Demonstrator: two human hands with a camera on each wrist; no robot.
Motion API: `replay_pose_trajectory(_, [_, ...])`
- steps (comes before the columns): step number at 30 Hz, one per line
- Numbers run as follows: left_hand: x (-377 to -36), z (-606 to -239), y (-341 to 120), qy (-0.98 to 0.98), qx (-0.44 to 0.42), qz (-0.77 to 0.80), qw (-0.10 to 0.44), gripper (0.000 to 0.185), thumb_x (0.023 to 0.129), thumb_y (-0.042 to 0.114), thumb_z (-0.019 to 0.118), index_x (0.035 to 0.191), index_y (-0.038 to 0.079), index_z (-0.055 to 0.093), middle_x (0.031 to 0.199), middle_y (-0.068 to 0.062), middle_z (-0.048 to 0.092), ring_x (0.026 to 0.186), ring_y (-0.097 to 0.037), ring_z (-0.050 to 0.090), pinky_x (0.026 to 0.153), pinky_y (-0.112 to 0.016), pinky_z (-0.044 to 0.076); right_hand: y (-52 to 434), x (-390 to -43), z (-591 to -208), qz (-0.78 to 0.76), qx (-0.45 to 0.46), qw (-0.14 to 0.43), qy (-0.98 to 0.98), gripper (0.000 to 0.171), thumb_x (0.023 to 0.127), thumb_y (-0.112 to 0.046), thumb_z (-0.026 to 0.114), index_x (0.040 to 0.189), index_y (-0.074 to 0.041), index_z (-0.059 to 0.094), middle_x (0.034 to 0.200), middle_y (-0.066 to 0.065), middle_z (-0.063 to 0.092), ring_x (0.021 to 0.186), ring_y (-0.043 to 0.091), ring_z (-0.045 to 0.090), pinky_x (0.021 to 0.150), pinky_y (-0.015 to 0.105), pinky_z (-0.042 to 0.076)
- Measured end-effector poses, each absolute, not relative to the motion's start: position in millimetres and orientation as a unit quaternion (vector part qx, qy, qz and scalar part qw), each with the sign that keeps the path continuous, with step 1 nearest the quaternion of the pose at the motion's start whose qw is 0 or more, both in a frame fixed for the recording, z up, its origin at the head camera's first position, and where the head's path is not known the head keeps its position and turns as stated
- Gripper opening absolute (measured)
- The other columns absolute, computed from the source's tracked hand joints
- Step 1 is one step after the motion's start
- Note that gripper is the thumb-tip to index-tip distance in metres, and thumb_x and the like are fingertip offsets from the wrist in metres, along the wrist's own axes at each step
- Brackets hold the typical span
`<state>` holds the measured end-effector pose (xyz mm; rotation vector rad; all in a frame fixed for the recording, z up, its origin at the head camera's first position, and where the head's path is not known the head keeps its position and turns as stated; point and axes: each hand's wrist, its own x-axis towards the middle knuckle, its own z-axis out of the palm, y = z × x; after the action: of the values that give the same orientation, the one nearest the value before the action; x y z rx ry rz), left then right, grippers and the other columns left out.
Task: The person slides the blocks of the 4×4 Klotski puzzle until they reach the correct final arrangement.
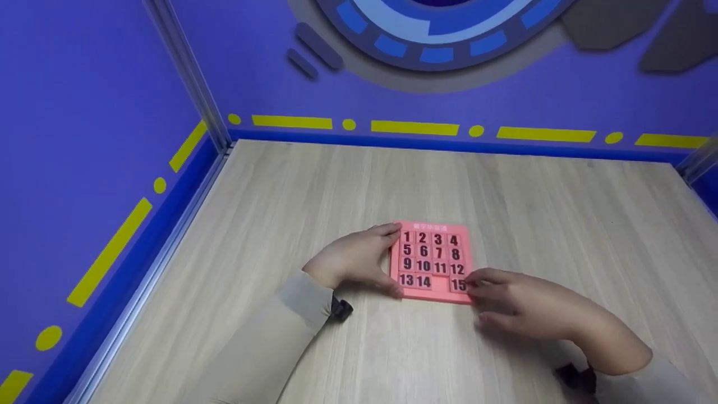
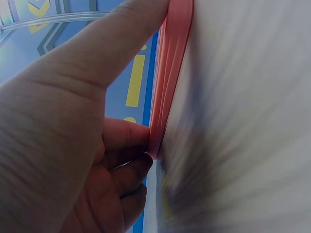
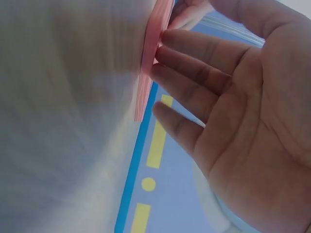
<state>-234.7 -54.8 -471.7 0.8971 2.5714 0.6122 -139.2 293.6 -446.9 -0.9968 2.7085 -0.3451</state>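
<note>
A pink number puzzle (image 1: pixel 432 262) lies flat on the pale wood-grain bench (image 1: pixel 314 213), a little right of the middle and towards the near side. Its dark tiles read 1 to 12 in the first three rows; the nearest row has 13 and 14 at the left, then an empty slot, then the 15 tile (image 1: pixel 458 285) in the near right corner.

The left hand (image 1: pixel 359 259) clasps the puzzle's left edge: a fingertip lies over the far left corner and the thumb presses at the near left corner, so the frame sits between them. In the left wrist view the thumb and curled fingers (image 2: pixel 127 137) bear against the pink rim (image 2: pixel 167 82).

The right hand (image 1: pixel 519 306) rests on the bench just right of the puzzle, its fingers fairly straight and slack, with one fingertip touching the 15 tile. The right wrist view shows those extended fingertips (image 3: pixel 167 58) meeting the puzzle's edge (image 3: pixel 151 58) without closing round it.

Purple walls with yellow dashes and dots (image 1: pixel 415 128) enclose the bench on the left and far sides. Both forearms wear beige sleeves (image 1: pixel 269 342).
</note>
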Motion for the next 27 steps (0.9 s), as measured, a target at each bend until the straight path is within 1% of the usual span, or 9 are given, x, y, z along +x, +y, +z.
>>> replay_pose_trajectory(4, [-234.3, -472.4, -56.0, 0.905, 0.319, 0.218, 0.176, 0.128, 0.079, 0.062, 0.1, 0.179, 0.015, 0.034, 0.191, 0.002, 0.024, 0.178, -0.017, 0.024, 0.145, -0.036, 0.028, 292.2, -136.9, -448.1, -0.123, -0.348, 0.108, 0.923, 0.046, 0.107, -0.039, 0.078, 0.144, -0.012, 0.078, 0.155, 0.002, 0.07, 0.144, 0.033, 0.07, 0.12, 0.059, 0.059])
replay_pose_trajectory(9, [-233.2, -472.4, -55.9, 0.905, 0.315, 0.224, 0.176, 0.127, 0.079, 0.06, 0.101, 0.179, 0.016, 0.036, 0.191, 0.002, 0.025, 0.178, -0.019, 0.025, 0.145, -0.038, 0.029, 291.4, -134.4, -446.3, -0.13, -0.341, 0.116, 0.924, 0.051, 0.106, -0.041, 0.079, 0.146, -0.01, 0.076, 0.158, 0.005, 0.068, 0.147, 0.036, 0.067, 0.124, 0.061, 0.056])
replay_pose_trajectory(14, [-233.8, -470.0, -54.8, 0.907, 0.308, 0.225, 0.177, 0.128, 0.078, 0.059, 0.101, 0.178, 0.014, 0.036, 0.191, 0.002, 0.024, 0.177, -0.019, 0.025, 0.145, -0.037, 0.028, 292.0, -133.8, -444.9, -0.132, -0.333, 0.118, 0.926, 0.053, 0.105, -0.043, 0.079, 0.145, -0.01, 0.076, 0.159, 0.006, 0.067, 0.149, 0.037, 0.065, 0.125, 0.062, 0.054])
replay_pose_trajectory(22, [-234.4, -468.9, -54.2, 0.908, 0.312, 0.22, 0.174, 0.13, 0.078, 0.06, 0.101, 0.179, 0.012, 0.034, 0.191, 0.001, 0.024, 0.178, -0.02, 0.024, 0.145, -0.037, 0.027, 291.2, -134.4, -446.4, -0.125, -0.344, 0.097, 0.926, 0.051, 0.103, -0.042, 0.083, 0.142, -0.01, 0.078, 0.156, 0.005, 0.069, 0.146, 0.036, 0.068, 0.124, 0.061, 0.056])
replay_pose_trajectory(27, [-233.5, -470.0, -54.4, 0.907, 0.312, 0.22, 0.176, 0.131, 0.078, 0.062, 0.101, 0.179, 0.013, 0.033, 0.191, 0.001, 0.024, 0.178, -0.02, 0.024, 0.145, -0.038, 0.027, 291.7, -132.6, -447.3, -0.118, -0.349, 0.091, 0.925, 0.056, 0.102, -0.047, 0.083, 0.143, -0.01, 0.077, 0.156, 0.004, 0.069, 0.146, 0.036, 0.068, 0.123, 0.061, 0.057])
